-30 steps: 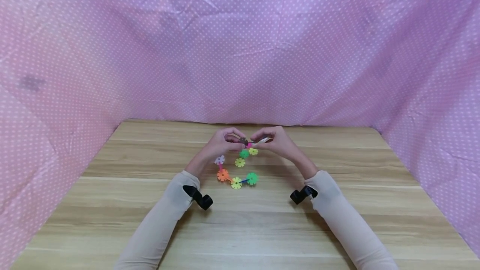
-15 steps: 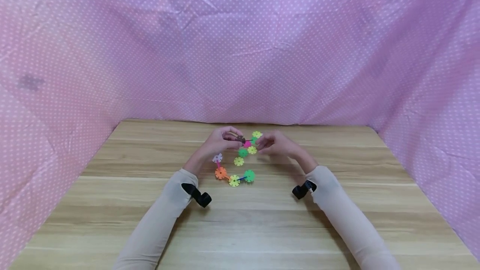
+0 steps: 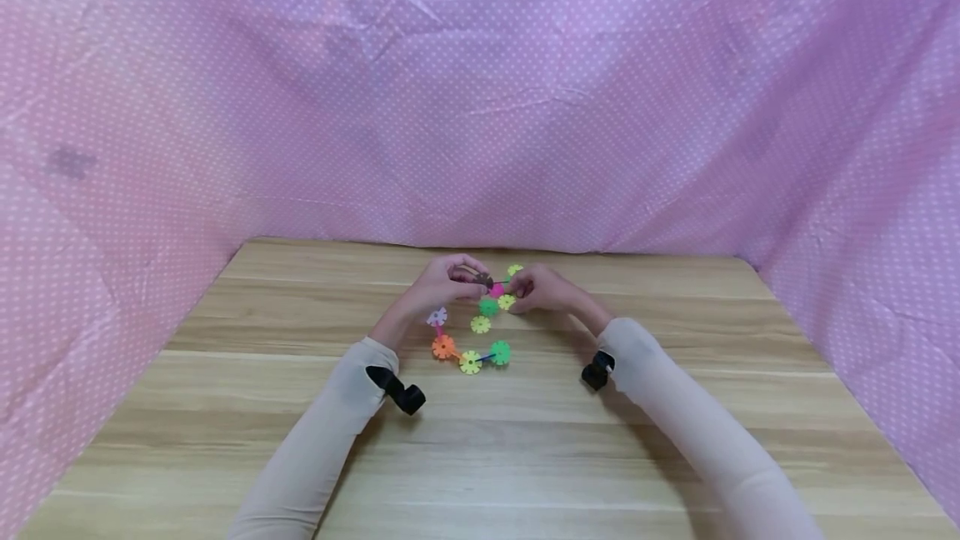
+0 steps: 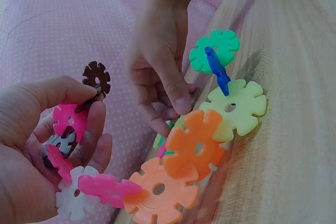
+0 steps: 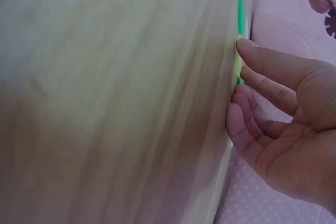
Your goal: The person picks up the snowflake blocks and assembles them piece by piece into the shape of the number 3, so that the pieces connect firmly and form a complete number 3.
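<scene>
My left hand (image 3: 444, 280) pinches a brown snowflake disc (image 4: 88, 101) between thumb and index finger. A second brown snowflake disc (image 4: 96, 78) is slotted to it. From that hand hangs a linked chain of notched discs: a pink disc (image 4: 69, 119), a white disc (image 4: 77, 192), an orange disc (image 4: 194, 145), a pale yellow disc (image 4: 239, 106), a blue disc (image 4: 218, 71) and a green disc (image 4: 215, 51) at the end. My right hand (image 3: 547, 288) is low at the table, thumb and index finger at a loose yellow snowflake disc (image 3: 507, 302), pinching its edge.
More loose discs lie between the hands: a green disc (image 3: 488, 307), another yellow disc (image 3: 481, 324), a bright pink disc (image 3: 497, 290) and a far yellow disc (image 3: 515, 270). Behind the wooden table (image 3: 480, 457) hangs a pink dotted cloth (image 3: 480, 107).
My right hand let go of a pale piece, leaving it out of sight, then moved left and down to the yellow disc. My left hand stays nearly still with the chain.
</scene>
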Demonstrator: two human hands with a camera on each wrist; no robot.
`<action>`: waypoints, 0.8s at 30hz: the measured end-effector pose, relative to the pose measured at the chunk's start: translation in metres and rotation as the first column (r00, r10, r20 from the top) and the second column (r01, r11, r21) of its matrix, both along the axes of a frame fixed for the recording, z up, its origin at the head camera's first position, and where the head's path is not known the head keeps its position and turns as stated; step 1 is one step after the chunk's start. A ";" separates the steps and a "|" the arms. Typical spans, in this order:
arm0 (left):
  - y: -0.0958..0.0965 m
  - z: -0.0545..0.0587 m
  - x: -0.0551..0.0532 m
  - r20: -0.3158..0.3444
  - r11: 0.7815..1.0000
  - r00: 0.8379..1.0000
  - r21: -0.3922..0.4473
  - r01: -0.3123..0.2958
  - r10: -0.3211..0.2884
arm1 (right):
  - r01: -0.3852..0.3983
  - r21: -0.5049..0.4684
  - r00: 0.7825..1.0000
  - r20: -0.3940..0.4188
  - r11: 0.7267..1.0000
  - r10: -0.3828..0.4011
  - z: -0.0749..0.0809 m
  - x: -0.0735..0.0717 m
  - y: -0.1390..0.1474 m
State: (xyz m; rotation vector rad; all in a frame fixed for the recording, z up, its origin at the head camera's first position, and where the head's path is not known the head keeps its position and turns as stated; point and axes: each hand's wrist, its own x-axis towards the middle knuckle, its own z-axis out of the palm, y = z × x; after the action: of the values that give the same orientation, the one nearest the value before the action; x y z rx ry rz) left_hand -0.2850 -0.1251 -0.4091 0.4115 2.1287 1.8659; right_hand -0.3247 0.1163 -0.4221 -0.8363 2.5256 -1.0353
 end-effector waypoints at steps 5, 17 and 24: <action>0.000 0.001 0.001 -0.007 1.000 1.000 -0.013 0.007 -0.008 | 0.005 0.029 1.000 -0.007 1.000 -0.004 0.000 -0.001 -0.004; -0.001 0.001 0.002 -0.025 0.999 1.000 -0.035 -0.004 0.003 | 0.024 -0.064 0.995 0.098 0.998 -0.018 0.000 0.002 0.005; 0.000 0.000 0.002 -0.025 1.000 1.000 -0.030 0.001 -0.002 | 0.110 -0.156 0.973 0.219 0.982 -0.074 0.004 0.011 0.015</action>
State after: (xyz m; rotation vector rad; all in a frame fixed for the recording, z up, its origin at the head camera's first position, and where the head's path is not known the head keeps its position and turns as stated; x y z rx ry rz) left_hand -0.2828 -0.1247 -0.4089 0.4320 2.1693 1.8349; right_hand -0.3140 0.1315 -0.4180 -0.6171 2.3411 -1.3072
